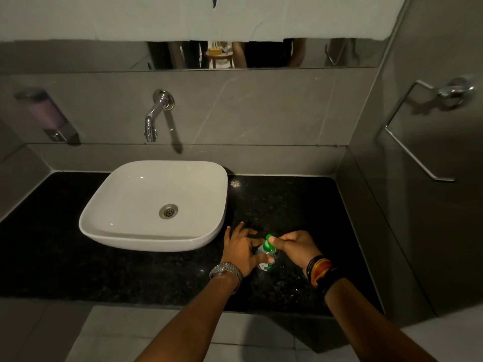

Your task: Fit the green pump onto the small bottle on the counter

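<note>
A small clear bottle (264, 259) with a green label stands on the black counter (300, 205), right of the sink. My left hand (241, 250) grips the bottle's side with thumb and fingers, the other fingers spread. The green pump (268, 243) sits at the bottle's top. My right hand (295, 245) pinches the pump from the right, thumb on its head. Whether the pump is fully seated on the neck is hidden by my fingers.
A white basin (154, 205) sits on the counter to the left, under a wall tap (154, 118). A soap dispenser (49, 116) hangs on the left wall, a towel rail (418, 131) on the right wall. The counter's front edge runs just below my wrists.
</note>
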